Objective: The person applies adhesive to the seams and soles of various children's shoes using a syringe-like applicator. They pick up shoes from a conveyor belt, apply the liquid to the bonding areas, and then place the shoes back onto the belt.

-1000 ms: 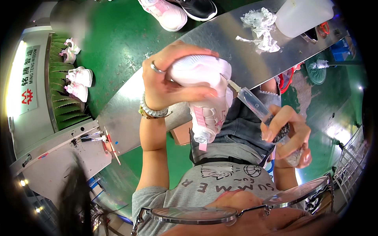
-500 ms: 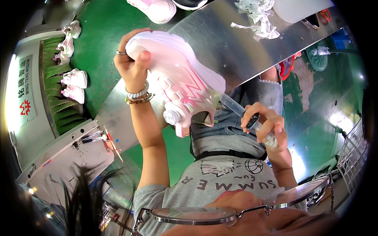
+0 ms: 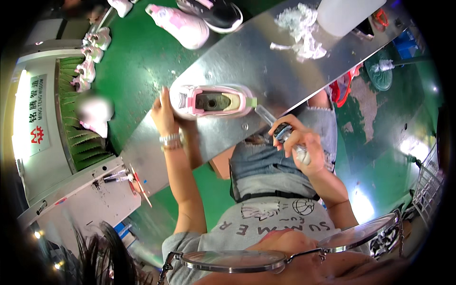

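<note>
A pink and white sneaker (image 3: 242, 90) stands upright on the metal table, its opening facing up and its heel to the right. My left hand (image 3: 165, 113) grips it at the toe end, with some fingers hidden by the shoe. In my right hand (image 3: 299, 142) is a clear tube-shaped tool (image 3: 266, 114) with a black band, closed in my fingers. The tool's tip points at the sneaker's heel, close to a pale green tab (image 3: 252, 102); whether they touch I cannot tell.
Crumpled white paper (image 3: 304, 33) and a white container (image 3: 346, 14) stand on the metal table (image 3: 266, 61) at the far right. Beyond the far edge are a pink shoe (image 3: 183, 31) and a black shoe (image 3: 218, 14). Several shoes line the left, above a side table (image 3: 80, 209) with pens.
My left hand has lowered the sneaker from a raised, tilted position to upright on the table. My right hand has moved slightly left and up with the tube-shaped tool.
</note>
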`<control>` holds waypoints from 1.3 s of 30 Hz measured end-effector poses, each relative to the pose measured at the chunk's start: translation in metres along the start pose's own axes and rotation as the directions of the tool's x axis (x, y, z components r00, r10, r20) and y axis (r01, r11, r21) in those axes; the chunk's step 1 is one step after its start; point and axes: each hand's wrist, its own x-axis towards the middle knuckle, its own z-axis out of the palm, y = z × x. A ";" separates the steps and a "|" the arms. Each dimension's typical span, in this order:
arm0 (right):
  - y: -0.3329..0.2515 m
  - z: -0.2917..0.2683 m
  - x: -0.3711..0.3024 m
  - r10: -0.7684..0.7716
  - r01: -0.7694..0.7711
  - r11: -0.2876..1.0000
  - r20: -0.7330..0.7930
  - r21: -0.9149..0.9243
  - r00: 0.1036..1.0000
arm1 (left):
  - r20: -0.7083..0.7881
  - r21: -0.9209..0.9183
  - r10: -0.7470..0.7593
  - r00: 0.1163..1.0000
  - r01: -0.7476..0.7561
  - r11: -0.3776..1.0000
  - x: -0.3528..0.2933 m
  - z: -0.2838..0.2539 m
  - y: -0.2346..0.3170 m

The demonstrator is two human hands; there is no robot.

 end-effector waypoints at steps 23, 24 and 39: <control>-0.029 0.014 -0.017 0.181 -0.179 0.982 -0.028 0.066 0.983 | 0.830 0.081 -0.411 0.376 0.648 0.757 -0.188 -0.035 -0.030; -0.032 0.015 -0.019 0.191 -0.190 0.981 -0.030 0.047 0.981 | 0.829 0.077 -0.413 0.376 0.655 0.752 -0.190 -0.031 -0.032; -0.093 0.020 -0.059 0.255 -0.269 0.961 -0.177 -0.059 0.951 | 0.958 -0.172 -0.140 0.249 0.894 0.414 -0.220 0.061 -0.042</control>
